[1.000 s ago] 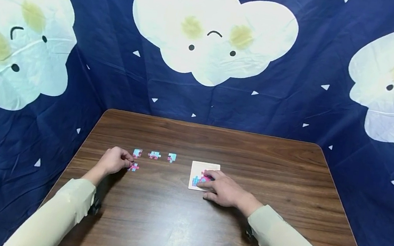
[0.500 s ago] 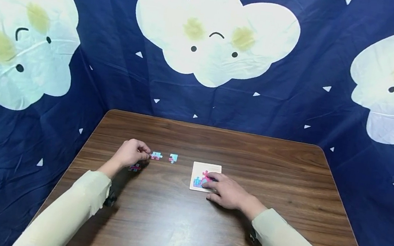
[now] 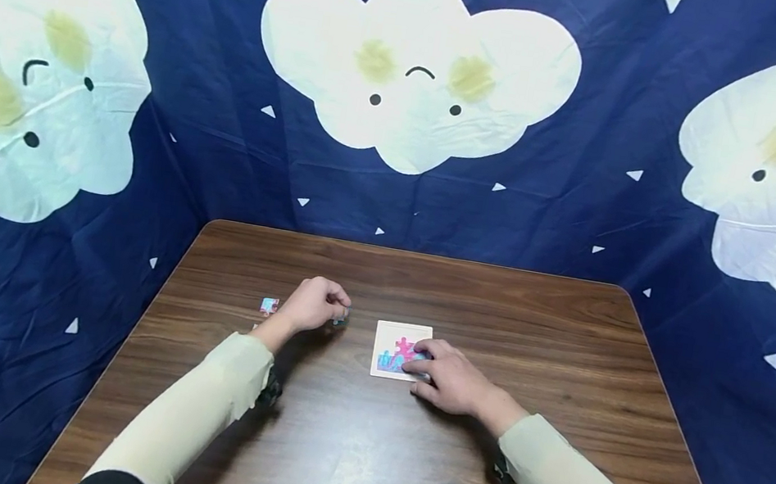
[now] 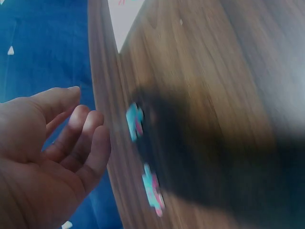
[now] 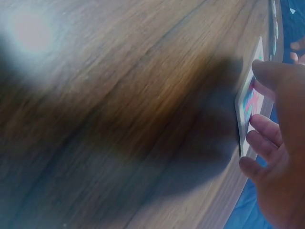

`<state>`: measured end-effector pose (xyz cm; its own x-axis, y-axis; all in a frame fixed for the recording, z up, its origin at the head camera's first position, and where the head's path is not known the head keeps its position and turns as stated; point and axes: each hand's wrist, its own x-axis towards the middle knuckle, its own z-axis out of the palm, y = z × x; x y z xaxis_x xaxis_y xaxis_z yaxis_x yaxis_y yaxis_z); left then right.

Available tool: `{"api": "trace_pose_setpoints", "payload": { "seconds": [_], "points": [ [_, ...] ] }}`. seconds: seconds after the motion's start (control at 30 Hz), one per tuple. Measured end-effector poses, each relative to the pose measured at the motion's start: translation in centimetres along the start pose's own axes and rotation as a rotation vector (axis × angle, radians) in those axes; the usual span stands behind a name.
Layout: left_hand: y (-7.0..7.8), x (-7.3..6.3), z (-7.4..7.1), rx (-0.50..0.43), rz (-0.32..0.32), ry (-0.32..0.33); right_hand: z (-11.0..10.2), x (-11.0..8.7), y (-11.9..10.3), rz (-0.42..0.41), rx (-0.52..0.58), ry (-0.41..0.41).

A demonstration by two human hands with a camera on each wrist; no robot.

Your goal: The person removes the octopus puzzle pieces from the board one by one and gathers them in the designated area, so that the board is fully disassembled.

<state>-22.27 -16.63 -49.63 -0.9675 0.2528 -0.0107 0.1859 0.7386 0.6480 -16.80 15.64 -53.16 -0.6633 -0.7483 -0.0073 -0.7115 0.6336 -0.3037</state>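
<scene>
My left hand (image 3: 312,304) hovers over the loose jigsaw pieces, its fingers loosely bent and the thumb apart from them. Nothing shows between those fingers in the left wrist view. Below it lie a blue-and-pink jigsaw piece (image 4: 135,120) and a second jigsaw piece (image 4: 152,191). A small square puzzle tray (image 3: 384,331) with a white border holds several joined pink and blue pieces (image 3: 404,352). My right hand (image 3: 454,379) rests over the tray's right side, fingertips on the pieces and thumb by the near edge. It hides part of the picture.
Another jigsaw piece (image 3: 270,306) lies to the left, with one more mostly hidden behind the left wrist. The brown wooden table (image 3: 360,437) ends at a dark blue curtain (image 3: 408,208) with printed clouds.
My left hand has moved right along the row of loose pieces, from the left end to the rightmost piece. My right hand has slid slightly right, uncovering more of the pink pieces.
</scene>
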Motion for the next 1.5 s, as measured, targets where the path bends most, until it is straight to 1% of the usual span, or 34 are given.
{"api": "trace_pose_setpoints", "payload": {
  "seconds": [0.17, 0.27, 0.47, 0.6, 0.7, 0.8, 0.93, 1.17, 1.3, 1.4, 1.5],
  "points": [
    [1.6, 1.0, 1.4, -0.005, 0.02, -0.036, 0.0, -0.5, 0.4, 0.007, 0.003, 0.009],
    [2.3, 1.5, 2.5, 0.0, 0.029, -0.057, 0.0, -0.6, 0.6, 0.014, -0.005, 0.007],
    [3.6, 1.9, 4.6, -0.006, 0.027, -0.118, -0.2, -0.9, 0.8, 0.032, -0.013, -0.008],
    [4.4, 2.0, 5.5, 0.034, 0.078, -0.139, -0.2, -1.0, 0.9, 0.033, -0.004, -0.012],
    [5.1, 2.1, 6.0, 0.076, 0.124, -0.144, -0.2, -0.9, 0.9, 0.033, 0.007, -0.015],
    [5.7, 2.2, 6.4, 0.106, 0.141, -0.162, -0.3, -0.9, 0.9, 0.035, 0.007, -0.027],
    [6.2, 2.3, 6.9, 0.15, 0.134, -0.201, -0.3, -0.8, 1.0, 0.033, 0.0, -0.032],
    [6.7, 2.5, 7.7, 0.222, 0.09, -0.254, -0.1, -0.8, 1.2, 0.01, 0.003, -0.005],
    [6.8, 2.4, 8.1, 0.258, 0.094, -0.258, 0.0, -0.8, 1.4, 0.005, 0.0, -0.001],
    [6.9, 2.3, 8.2, 0.274, 0.098, -0.249, 0.1, -0.9, 1.4, 0.0, -0.005, -0.001],
    [7.1, 2.1, 8.2, 0.281, 0.088, -0.238, 0.1, -0.9, 1.4, -0.003, -0.011, -0.004]
  ]
}}
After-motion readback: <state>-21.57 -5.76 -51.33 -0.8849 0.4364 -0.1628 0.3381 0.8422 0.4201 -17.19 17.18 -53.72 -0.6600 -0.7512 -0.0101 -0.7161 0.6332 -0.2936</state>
